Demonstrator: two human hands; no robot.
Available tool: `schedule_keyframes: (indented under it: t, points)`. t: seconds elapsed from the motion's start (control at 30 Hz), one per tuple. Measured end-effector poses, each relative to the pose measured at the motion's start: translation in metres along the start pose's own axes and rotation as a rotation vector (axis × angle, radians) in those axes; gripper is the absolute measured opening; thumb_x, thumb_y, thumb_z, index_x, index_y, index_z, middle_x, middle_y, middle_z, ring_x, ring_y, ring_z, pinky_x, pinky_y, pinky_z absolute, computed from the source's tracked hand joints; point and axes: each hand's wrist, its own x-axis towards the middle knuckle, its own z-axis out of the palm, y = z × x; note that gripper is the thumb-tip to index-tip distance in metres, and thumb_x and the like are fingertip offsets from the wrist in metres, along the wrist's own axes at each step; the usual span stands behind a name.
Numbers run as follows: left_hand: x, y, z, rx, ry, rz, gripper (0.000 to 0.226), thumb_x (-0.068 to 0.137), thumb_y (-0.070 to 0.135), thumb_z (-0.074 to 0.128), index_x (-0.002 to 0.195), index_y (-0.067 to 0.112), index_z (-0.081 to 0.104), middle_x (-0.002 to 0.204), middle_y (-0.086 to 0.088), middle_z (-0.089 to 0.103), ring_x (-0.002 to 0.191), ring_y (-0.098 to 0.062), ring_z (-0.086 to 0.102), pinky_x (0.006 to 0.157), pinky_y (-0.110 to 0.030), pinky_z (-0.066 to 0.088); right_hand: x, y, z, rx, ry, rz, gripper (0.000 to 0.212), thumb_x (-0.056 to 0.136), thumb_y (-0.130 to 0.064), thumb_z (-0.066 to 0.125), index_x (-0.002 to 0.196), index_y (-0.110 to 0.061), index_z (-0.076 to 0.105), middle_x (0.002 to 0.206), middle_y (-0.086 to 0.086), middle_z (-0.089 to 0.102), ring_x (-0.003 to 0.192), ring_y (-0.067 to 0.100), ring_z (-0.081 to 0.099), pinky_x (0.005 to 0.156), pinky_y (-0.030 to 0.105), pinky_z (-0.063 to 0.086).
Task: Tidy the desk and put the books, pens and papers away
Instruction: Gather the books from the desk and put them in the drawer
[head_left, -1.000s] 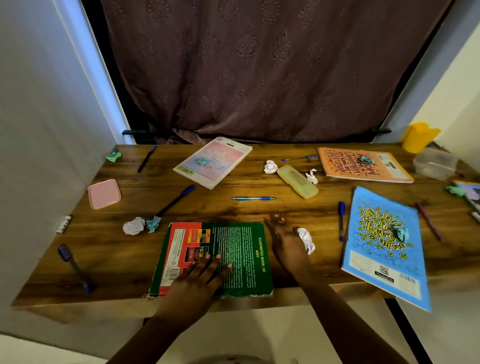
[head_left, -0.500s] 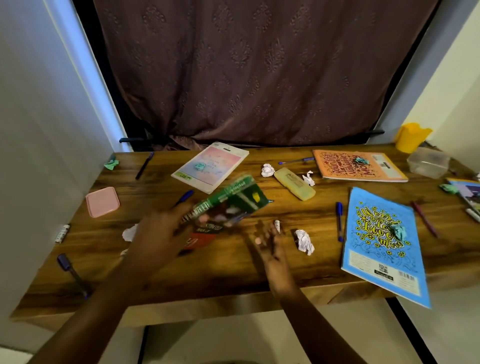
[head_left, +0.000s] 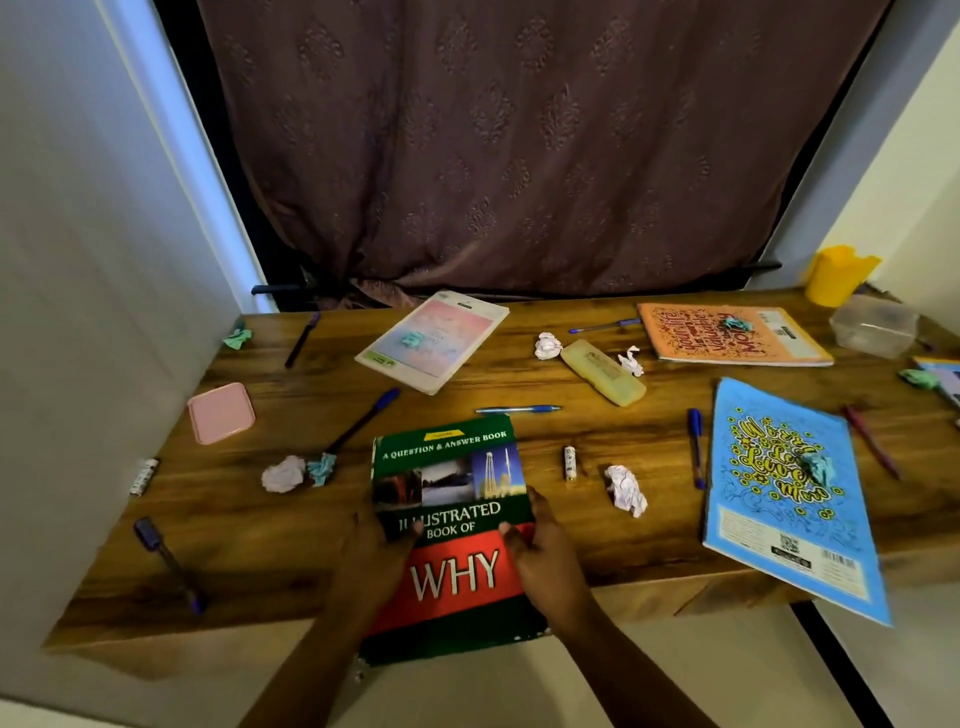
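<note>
wooden desk | blue notebook | orange notebook | pencil case | pink lid

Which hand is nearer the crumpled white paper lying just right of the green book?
Right. The right hand grips the green book's right edge, beside the paper; the left hand holds its left edge, farther away.

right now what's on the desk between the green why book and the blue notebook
In the head view: a small white cylinder nearest the green WHY book, then a crumpled white paper ball, then a blue pen beside the blue notebook.
</note>
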Motion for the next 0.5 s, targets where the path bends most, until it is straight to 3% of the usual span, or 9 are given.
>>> schedule_keyframes:
  t: [0.07,0.13,0.23,0.33,0.43,0.5]
  points:
    - [0.005,-0.015,0.012,0.359,-0.011,0.049,0.073,0.088,0.056,0.051,0.147,0.028,0.019,0.155,-0.010,0.022,0.141,-0.034,0.021,0.112,-0.053,0.023,0.008,0.003,0.001,-0.128,0.055,-0.038,0.045,0.096,-0.029,0.050,0.138,-0.023,0.036,0.113,0.002,0.060,0.093,0.014,0.065,0.074,0.026,0.056]
    - [0.010,-0.019,0.021,0.601,-0.034,0.124,0.087,0.084,0.071,0.038,0.152,0.026,0.007,0.159,-0.009,-0.001,0.146,-0.032,-0.003,0.115,-0.052,0.008,0.020,0.009,0.003,-0.259,0.099,-0.071,0.048,0.094,-0.030,0.052,0.139,-0.021,0.037,0.127,0.005,0.052,0.107,0.019,0.059,0.086,0.032,0.055]
    - [0.012,-0.020,0.037,0.791,-0.023,0.232,0.100,0.075,0.079,0.007,0.152,0.016,0.002,0.158,-0.020,-0.001,0.145,-0.036,-0.001,0.115,-0.049,0.005,0.037,0.018,0.006,-0.568,0.143,-0.183,0.048,0.094,-0.031,0.052,0.139,-0.023,0.038,0.138,0.004,0.039,0.124,0.020,0.040,0.100,0.031,0.043]
    - [0.023,-0.021,0.043,0.861,0.054,0.284,0.097,0.080,0.077,-0.001,0.149,0.012,0.022,0.153,-0.024,0.022,0.142,-0.039,0.021,0.112,-0.051,0.019,0.053,0.016,0.010,-0.675,0.152,-0.283,0.048,0.095,-0.032,0.048,0.141,-0.023,0.038,0.144,0.005,0.034,0.130,0.022,0.030,0.106,0.034,0.033]
    - [0.036,-0.014,0.041,0.871,0.025,0.284,0.109,0.067,0.081,-0.019,0.152,0.017,0.006,0.157,-0.021,0.006,0.146,-0.035,0.006,0.115,-0.045,0.004,0.068,0.010,0.013,-0.688,0.153,-0.298,0.047,0.096,-0.032,0.046,0.141,-0.022,0.038,0.146,0.005,0.035,0.131,0.023,0.030,0.106,0.034,0.031]
    - [0.043,-0.014,0.040,0.879,0.026,0.288,0.111,0.064,0.083,-0.017,0.152,0.018,-0.001,0.158,-0.018,-0.002,0.146,-0.033,-0.002,0.115,-0.043,-0.001,0.070,0.006,0.011,-0.657,0.138,-0.314,0.048,0.095,-0.030,0.048,0.141,-0.020,0.039,0.146,0.004,0.035,0.132,0.022,0.029,0.107,0.031,0.030]
